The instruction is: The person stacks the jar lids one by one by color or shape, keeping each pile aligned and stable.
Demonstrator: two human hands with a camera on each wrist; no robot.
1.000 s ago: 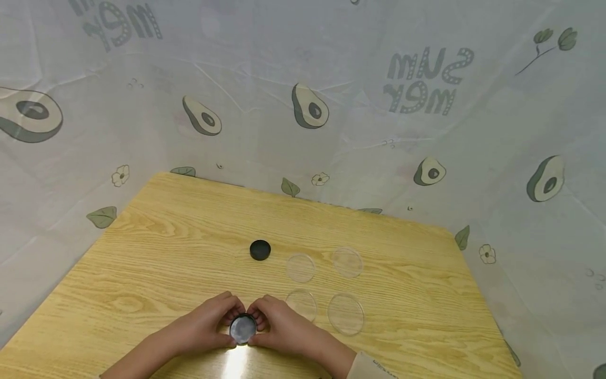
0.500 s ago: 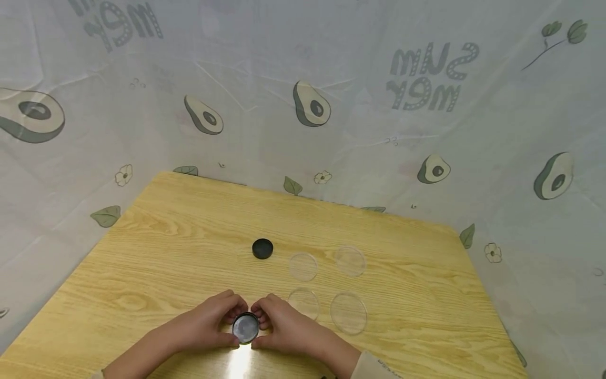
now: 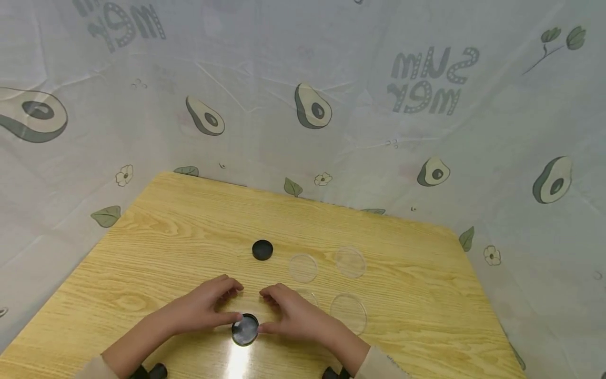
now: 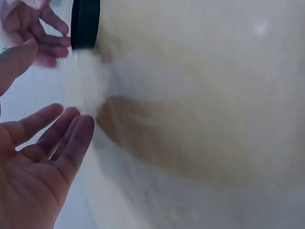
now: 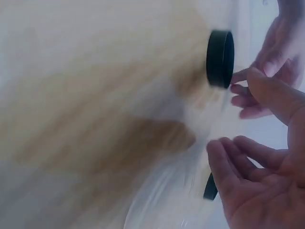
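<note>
A round black lid (image 3: 245,331), its shiny grey inside facing up, lies on the wooden table (image 3: 180,252) near the front. On its left is my left hand (image 3: 201,308), fingers spread from the thumb, the thumb tip at the lid's rim. My right hand (image 3: 300,318) mirrors it on the other side, thumb right by the rim. Both hands' fingers arch beyond the lid, away from it. In the left wrist view the lid's side wall (image 4: 86,24) shows with loosely bent fingers below. The right wrist view shows the lid (image 5: 220,59) standing free of curled fingers.
A second black lid (image 3: 262,250) lies farther back. To its right are several clear discs, among them one at the back (image 3: 351,262) and one in front (image 3: 349,316); another is partly hidden by the right hand. A printed curtain (image 3: 255,142) surrounds the table.
Both hands held the lid between fingers and thumbs before. Now the fingers have let go and moved outward and forward, while the lid stays in nearly the same place.
</note>
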